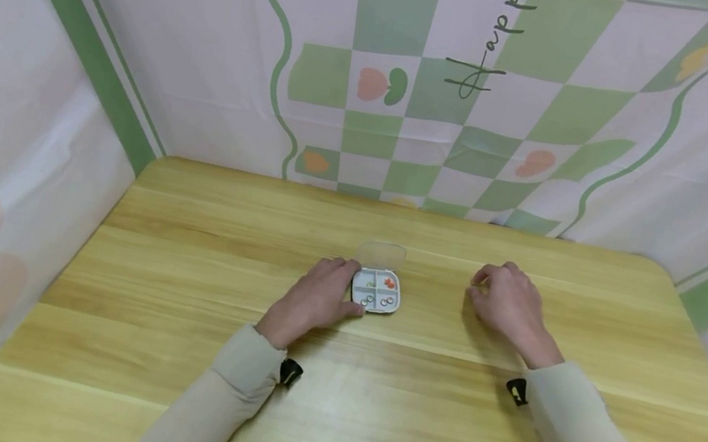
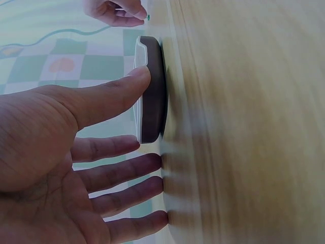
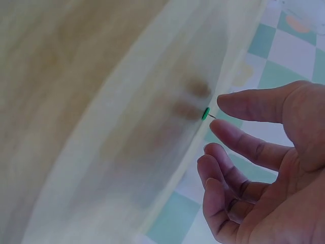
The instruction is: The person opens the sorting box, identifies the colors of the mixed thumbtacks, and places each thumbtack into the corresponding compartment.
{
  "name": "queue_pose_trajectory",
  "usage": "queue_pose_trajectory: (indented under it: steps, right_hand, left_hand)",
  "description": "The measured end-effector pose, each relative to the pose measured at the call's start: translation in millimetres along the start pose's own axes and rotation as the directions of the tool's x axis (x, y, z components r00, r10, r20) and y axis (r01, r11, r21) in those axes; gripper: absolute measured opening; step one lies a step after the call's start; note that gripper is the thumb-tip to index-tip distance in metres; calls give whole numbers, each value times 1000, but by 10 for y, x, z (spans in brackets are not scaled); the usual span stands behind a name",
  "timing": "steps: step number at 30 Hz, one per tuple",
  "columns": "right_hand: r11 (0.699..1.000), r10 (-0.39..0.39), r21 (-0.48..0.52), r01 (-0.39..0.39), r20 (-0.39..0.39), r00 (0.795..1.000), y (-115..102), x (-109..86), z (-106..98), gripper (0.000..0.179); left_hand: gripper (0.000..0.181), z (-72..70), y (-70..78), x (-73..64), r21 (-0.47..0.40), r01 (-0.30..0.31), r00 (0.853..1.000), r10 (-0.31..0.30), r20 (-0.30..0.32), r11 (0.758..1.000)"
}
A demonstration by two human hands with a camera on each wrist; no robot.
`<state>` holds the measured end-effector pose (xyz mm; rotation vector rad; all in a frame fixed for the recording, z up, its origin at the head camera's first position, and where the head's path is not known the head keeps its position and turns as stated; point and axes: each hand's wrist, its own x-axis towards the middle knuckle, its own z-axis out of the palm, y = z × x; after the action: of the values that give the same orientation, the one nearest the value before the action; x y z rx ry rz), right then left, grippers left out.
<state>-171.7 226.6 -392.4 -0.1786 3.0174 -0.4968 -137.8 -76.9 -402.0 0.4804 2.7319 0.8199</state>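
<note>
A small pill box (image 1: 375,291) with a white divided inside and a dark outer shell (image 2: 154,101) lies on the table, its clear lid (image 1: 382,255) raised at the far side. My left hand (image 1: 320,294) holds it from the left, thumb on the near side and index finger at the far corner. Orange-red pieces (image 1: 390,283), a greenish piece (image 1: 371,285) and small round pieces (image 1: 387,301) lie in separate compartments. To the right, my right hand (image 1: 508,301) is low over the table. Its thumb and index finger are parted beside a green thumbtack-like disc (image 3: 205,113) with a thin metal pin.
The wooden table (image 1: 184,240) ends at a back edge against a hanging cloth (image 1: 393,18) with green checks. More cloth (image 1: 35,85) hangs along the left side. Black wrist straps (image 1: 290,373) show under both sleeves.
</note>
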Motion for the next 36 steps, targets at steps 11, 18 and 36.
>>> queue_pose_trajectory:
  steps: [11, 18, 36]
  right_hand:
    - [999, -37, -18, 36, -25, 999, 32, -4, 13, 17]
    - [999, -44, -22, 43, -34, 998, 37, -10, 13, 12]
    - [997, -79, -23, 78, -60, 995, -63, -52, -1, 10]
  left_hand:
    - [71, -10, 6, -11, 2, 3, 1000, -3, 5, 1000]
    - [70, -13, 8, -11, -11, 6, 1000, -6, 8, 1000]
    - [71, -12, -6, -9, -7, -8, 1000, 8, 6, 1000]
